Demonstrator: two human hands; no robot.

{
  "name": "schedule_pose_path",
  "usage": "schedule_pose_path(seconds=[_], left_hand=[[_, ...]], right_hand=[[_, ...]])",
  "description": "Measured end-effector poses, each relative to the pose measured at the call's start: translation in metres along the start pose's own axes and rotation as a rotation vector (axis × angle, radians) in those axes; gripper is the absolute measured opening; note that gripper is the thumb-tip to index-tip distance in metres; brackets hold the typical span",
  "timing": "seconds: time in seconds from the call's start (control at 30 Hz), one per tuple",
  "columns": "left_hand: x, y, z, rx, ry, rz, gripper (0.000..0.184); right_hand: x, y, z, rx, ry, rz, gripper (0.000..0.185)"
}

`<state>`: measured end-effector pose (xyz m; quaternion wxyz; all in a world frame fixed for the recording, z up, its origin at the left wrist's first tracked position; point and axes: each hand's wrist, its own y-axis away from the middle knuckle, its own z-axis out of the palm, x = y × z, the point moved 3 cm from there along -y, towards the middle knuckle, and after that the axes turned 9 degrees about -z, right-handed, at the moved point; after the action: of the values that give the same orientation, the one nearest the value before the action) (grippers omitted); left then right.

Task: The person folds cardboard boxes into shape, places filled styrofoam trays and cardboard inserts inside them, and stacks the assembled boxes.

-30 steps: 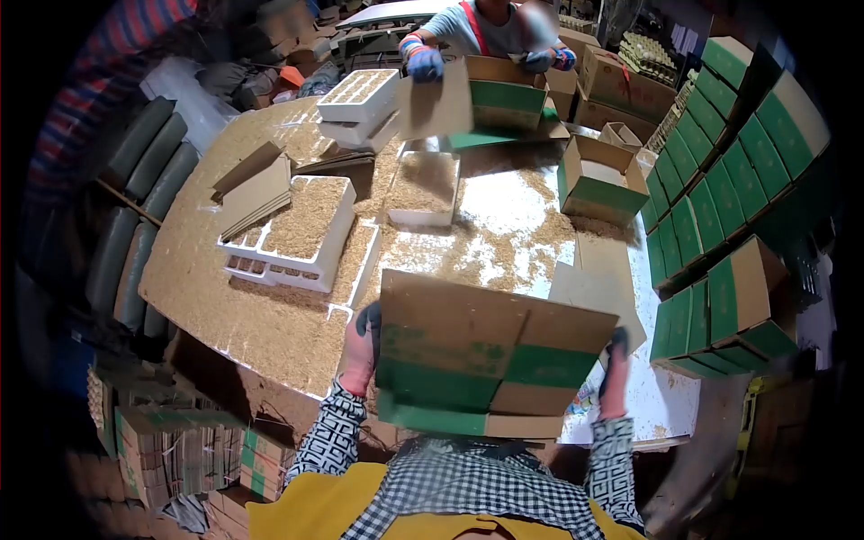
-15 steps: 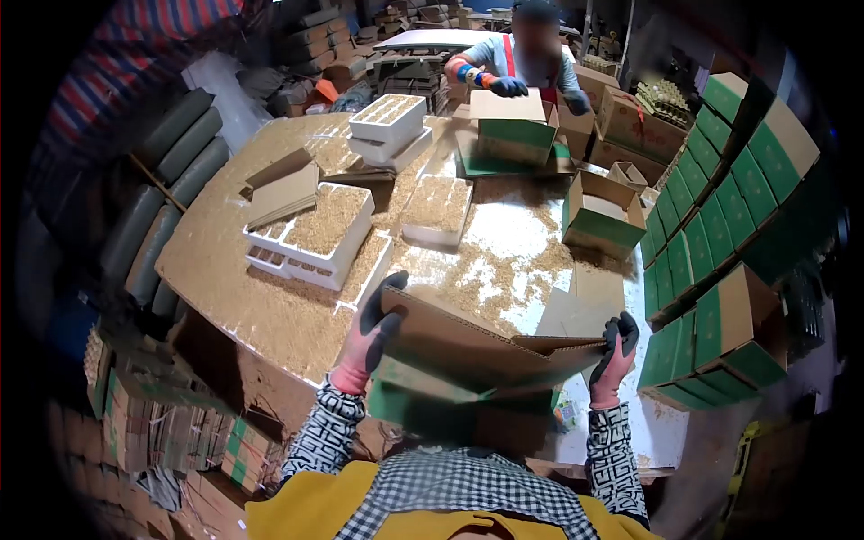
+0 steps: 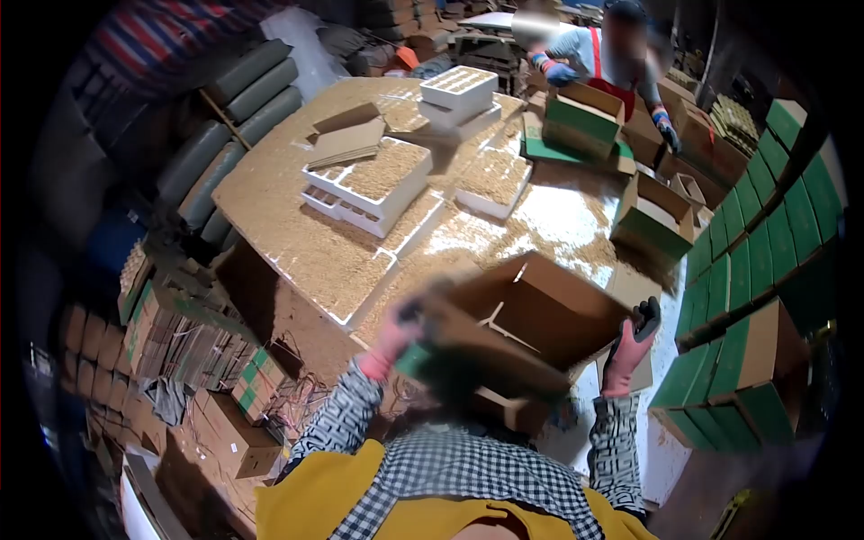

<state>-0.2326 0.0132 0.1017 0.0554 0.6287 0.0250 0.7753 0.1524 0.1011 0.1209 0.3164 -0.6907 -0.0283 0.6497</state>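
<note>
In front of me a cardboard box [image 3: 562, 301], brown inside with green on its outside, is tilted with its open side facing up towards me. My left hand [image 3: 400, 328], in a pink and dark grey glove, grips the box's left side; motion blurs its fingers. At the right end my right hand [image 3: 632, 349], gloved alike, has its thumb and fingers closed over the box's edge. The near flaps and lower part of the box are smeared by motion.
White foam trays [image 3: 369, 189] with brown grainy filling stand on the table [image 3: 261, 202], flat cardboard pieces [image 3: 346, 144] on top. Across the table a co-worker [image 3: 589, 54] is beside a green box [image 3: 583, 119]. Another open box [image 3: 652, 220] stands right, near stacked green boxes [image 3: 756, 225].
The folded cardboard between my hands has opened out into a box shape and tilted. My view has shifted left. The co-worker's box, closed on top before, now shows its open top.
</note>
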Motion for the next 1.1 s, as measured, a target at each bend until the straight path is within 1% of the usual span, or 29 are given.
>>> schedule_pose_path(seconds=[0.03,0.07,0.1,0.17,0.2,0.27,0.3,0.33,0.37,0.4,0.43,0.5,0.57,0.6,0.63,0.67,0.7,0.73,0.77,0.8,0.83,0.87,0.9,0.93,0.97,1.0,1.03,1.07,1.1], left_hand=[[0.026,0.017,0.045,-0.041,-0.595,0.256,0.049],[0.029,0.023,0.084,-0.256,-0.826,0.425,0.051],[0.023,0.029,0.111,-0.474,-1.057,0.587,0.054],[-0.050,0.047,0.111,-0.664,-0.933,0.574,0.055],[-0.053,0.039,0.105,-0.627,-0.906,0.449,0.054],[-0.046,0.035,0.087,-0.561,-0.826,0.181,0.052],[-0.036,0.032,0.069,-0.368,-0.345,-0.014,0.049],[-0.036,0.019,0.043,-0.006,-0.383,-0.114,0.055],[0.001,0.023,0.049,0.224,-0.123,-0.177,0.067],[-0.043,0.009,0.009,0.446,-0.785,0.047,0.075],[-0.045,0.006,0.009,0.376,-0.787,-0.050,0.077],[-0.039,-0.002,0.004,0.217,-0.793,-0.264,0.080],[-0.058,-0.018,-0.023,-0.034,-0.595,-0.347,0.074],[-0.035,-0.004,-0.012,-0.134,-0.180,-0.465,0.072],[-0.007,0.008,-0.001,-0.239,0.227,-0.565,0.069],[-0.014,0.005,-0.018,-0.239,0.296,-0.588,0.068],[0.012,0.001,-0.007,-0.391,0.295,-0.296,0.074],[0.043,-0.002,0.002,-0.426,0.167,-0.126,0.076],[0.058,-0.003,0.012,-0.454,0.059,0.036,0.079],[0.045,-0.019,0.009,-0.271,-0.202,-0.012,0.078],[0.030,-0.035,0.010,-0.090,-0.457,-0.066,0.079],[0.018,-0.050,0.018,0.003,-0.485,-0.314,0.078],[-0.003,-0.059,0.012,0.033,-0.480,-0.323,0.077],[-0.025,-0.068,0.005,0.063,-0.475,-0.333,0.075],[-0.039,-0.076,0.000,0.041,-0.426,-0.081,0.074],[-0.061,-0.077,-0.008,0.051,-0.607,-0.024,0.075],[-0.066,-0.068,-0.006,0.046,-0.511,-0.058,0.077],[-0.062,-0.060,-0.009,0.020,-0.438,-0.120,0.077],[-0.058,-0.060,-0.016,-0.004,-0.365,-0.171,0.078]], right_hand=[[0.008,-0.007,0.005,-0.028,0.117,0.034,0.057],[0.001,-0.004,0.017,-0.230,0.382,-0.238,0.073],[-0.018,0.010,0.034,-0.456,0.902,-0.333,0.087],[-0.039,0.029,0.042,-0.525,0.972,-0.339,0.090],[-0.038,0.031,0.041,-0.486,1.011,-0.427,0.083],[-0.045,0.025,0.036,-0.575,0.844,-0.322,0.077],[-0.045,0.022,0.030,-0.630,0.769,-0.269,0.075],[-0.036,0.027,0.020,-0.686,0.617,-0.434,0.065],[-0.020,0.050,0.000,-0.668,0.408,-0.382,0.062],[-0.008,0.081,-0.020,-0.704,0.300,-0.458,0.064],[-0.042,0.089,-0.009,-1.248,0.227,-0.578,0.071],[-0.046,0.135,-0.026,-1.535,0.507,-0.703,0.065],[-0.049,0.105,-0.008,-1.473,0.397,-0.707,0.062],[-0.020,0.098,-0.006,-1.372,0.482,-0.936,0.059],[-0.026,0.074,-0.001,-1.247,0.434,-0.843,0.055],[-0.025,0.052,-0.002,-1.165,0.435,-0.740,0.058],[-0.004,0.043,-0.013,-0.898,0.251,-0.509,0.054],[0.018,0.037,-0.013,-0.815,-0.107,0.008,0.051],[0.039,0.034,-0.015,-0.515,-0.488,0.463,0.051],[0.052,0.042,-0.010,-0.605,-0.373,0.556,0.050],[0.064,0.048,0.000,-0.943,-0.039,0.447,0.049],[0.076,0.054,0.011,-1.238,0.192,0.291,0.048],[0.086,0.054,0.018,-1.346,0.297,0.203,0.047],[0.088,0.043,0.023,-1.258,0.322,0.154,0.046],[0.077,0.024,0.030,-1.052,0.276,0.132,0.045],[0.066,0.014,0.033,-0.807,0.141,0.210,0.044],[0.036,0.018,0.048,-0.438,-0.020,0.559,0.039],[0.014,0.019,0.060,-0.369,-0.121,0.623,0.044],[0.022,0.032,0.068,-0.675,0.236,0.249,0.056]])
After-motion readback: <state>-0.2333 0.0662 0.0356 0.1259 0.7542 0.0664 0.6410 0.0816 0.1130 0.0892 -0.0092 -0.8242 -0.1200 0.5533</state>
